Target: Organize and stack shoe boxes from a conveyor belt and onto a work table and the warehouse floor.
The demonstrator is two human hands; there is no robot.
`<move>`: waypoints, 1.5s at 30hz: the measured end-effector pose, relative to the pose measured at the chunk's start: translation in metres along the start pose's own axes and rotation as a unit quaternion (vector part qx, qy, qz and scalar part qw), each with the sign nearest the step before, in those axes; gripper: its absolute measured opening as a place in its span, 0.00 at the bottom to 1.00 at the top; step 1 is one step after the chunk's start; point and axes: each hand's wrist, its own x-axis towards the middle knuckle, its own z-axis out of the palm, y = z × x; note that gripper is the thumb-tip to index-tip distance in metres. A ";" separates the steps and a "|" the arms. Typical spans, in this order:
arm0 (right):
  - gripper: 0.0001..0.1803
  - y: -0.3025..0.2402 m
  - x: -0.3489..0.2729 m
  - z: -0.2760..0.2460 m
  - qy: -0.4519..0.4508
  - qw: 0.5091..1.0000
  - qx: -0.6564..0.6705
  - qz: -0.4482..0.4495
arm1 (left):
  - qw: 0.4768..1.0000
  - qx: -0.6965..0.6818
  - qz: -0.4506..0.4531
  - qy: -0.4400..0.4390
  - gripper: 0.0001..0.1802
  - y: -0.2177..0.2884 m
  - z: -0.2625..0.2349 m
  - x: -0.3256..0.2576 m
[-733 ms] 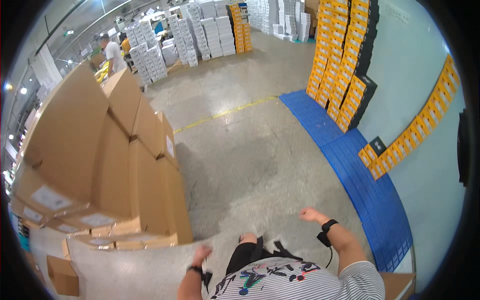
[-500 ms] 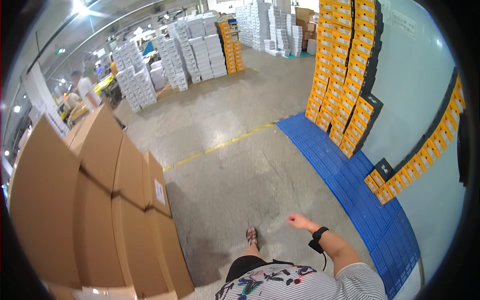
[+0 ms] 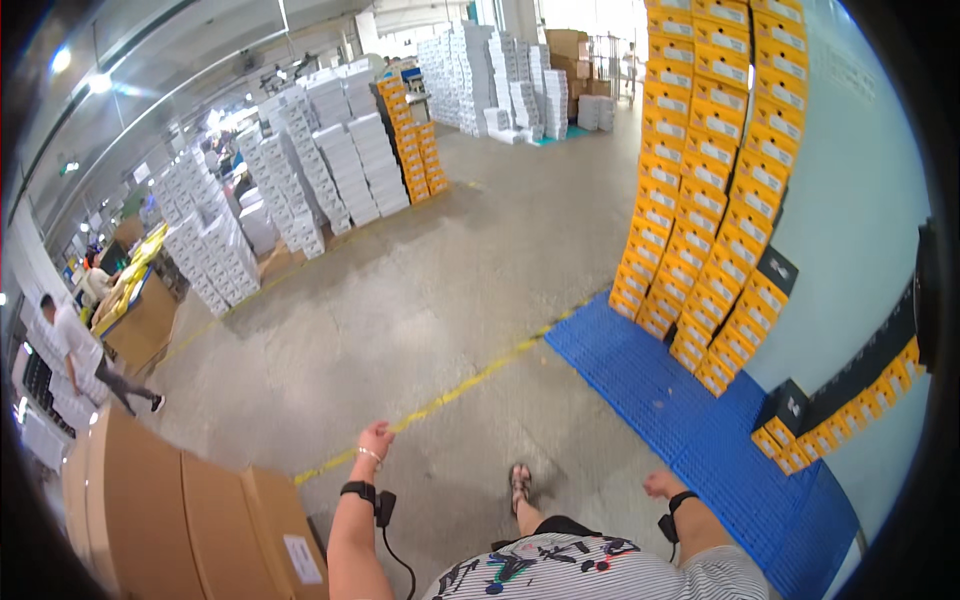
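My left hand [image 3: 376, 438] swings forward over the concrete floor, its fingers loosely curled with nothing visible in them. A bracelet [image 3: 370, 455] and a black strap [image 3: 358, 490] with a small device and cable go round that wrist. On the other side, my right hand [image 3: 660, 485] hangs near the edge of the blue plastic pallets [image 3: 640, 420]. Its fingers are curled in too, and no object shows in it. A black strap [image 3: 684, 500] with a device circles the right wrist. Neither hand touches anything. Nearest the left arm are large brown cartons [image 3: 220, 510].
Tall stacks of orange shoe boxes [image 3: 700, 170] stand on the pallets by the pale wall; a lower row [image 3: 850, 425] lies further right. White box stacks [image 3: 340, 160] line the left. A yellow floor line [image 3: 470, 382] crosses ahead. A person [image 3: 85, 350] walks at far left.
My left arm has come into view. My right hand has moved right and down in the picture. The cartons have slid toward the lower left, and the orange stacks look nearer.
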 end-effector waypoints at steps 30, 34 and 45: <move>0.05 -0.608 0.700 -0.437 0.113 0.936 0.329 0.060 | 0.858 0.130 0.493 0.065 0.40 0.557 0.049 1.027; 0.07 -0.717 0.813 -0.520 0.160 0.909 0.362 0.130 | 0.808 0.105 0.579 0.031 0.33 0.620 0.069 1.146; 0.09 -1.331 0.969 -0.795 0.161 0.816 0.239 -0.501 | 0.740 0.182 0.647 -0.025 0.35 0.730 0.123 1.488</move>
